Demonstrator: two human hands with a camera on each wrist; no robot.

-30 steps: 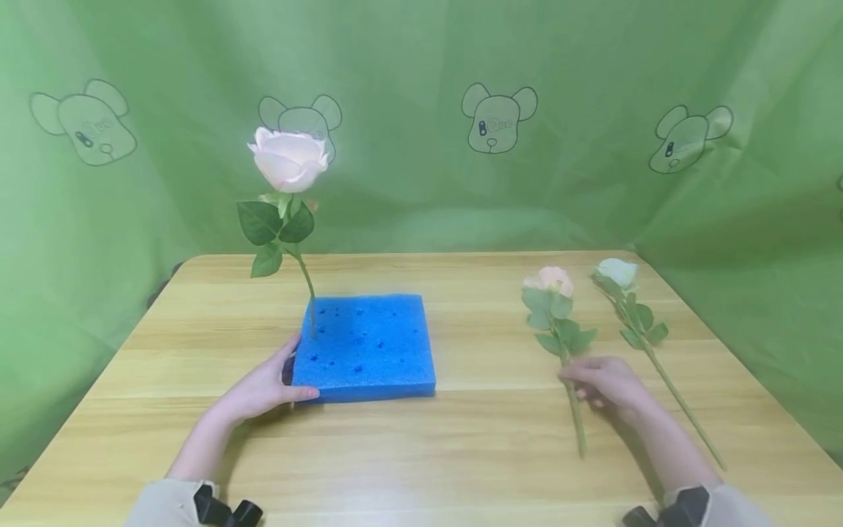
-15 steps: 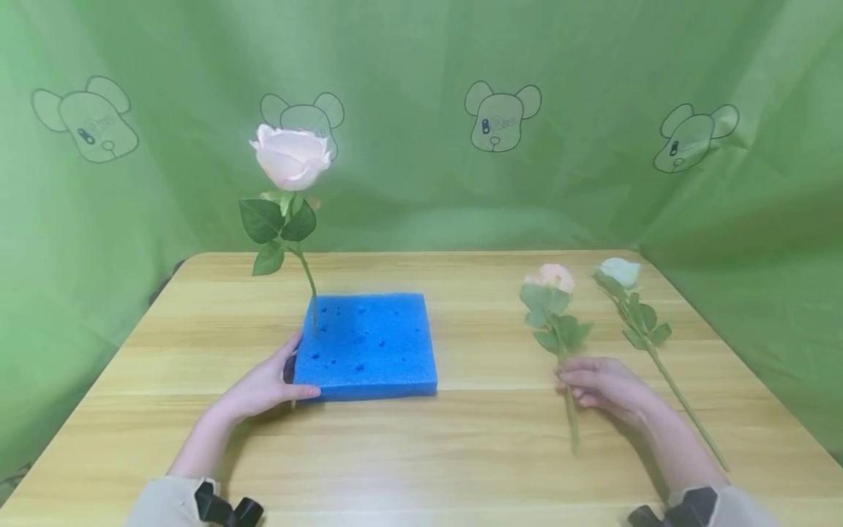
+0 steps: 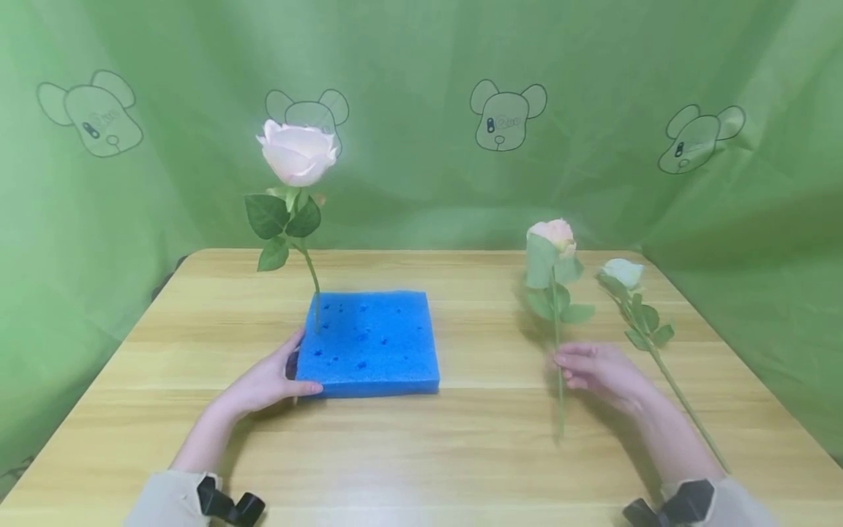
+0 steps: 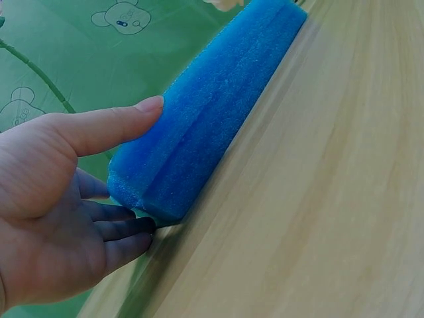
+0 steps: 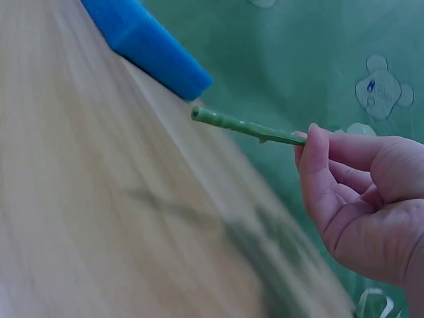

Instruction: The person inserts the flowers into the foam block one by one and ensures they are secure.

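Note:
A blue foam block [image 3: 369, 344] with several small holes lies on the table. A tall pale pink rose [image 3: 298, 152] stands upright with its stem in the block's left side. My left hand [image 3: 266, 382] holds the block's near left corner, thumb on the front face and fingers along the left side [image 4: 73, 199]. My right hand [image 3: 602, 373] pinches the green stem [image 5: 248, 126] of a smaller pink rose [image 3: 555, 238] between thumb and fingertips. That rose is tilted up off the table, bloom at the far end, its cut stem end pointing toward the block in the right wrist view.
A white rose [image 3: 622, 273] with a long stem lies on the wooden table [image 3: 421, 454], right of my right hand. Behind the table hangs a green curtain [image 3: 408, 176] printed with bear heads. The table's far edge runs just beyond the block.
My right hand has lifted the smaller pink rose off the table, its bloom rising, and moved slightly left and away. My left hand stays at the block.

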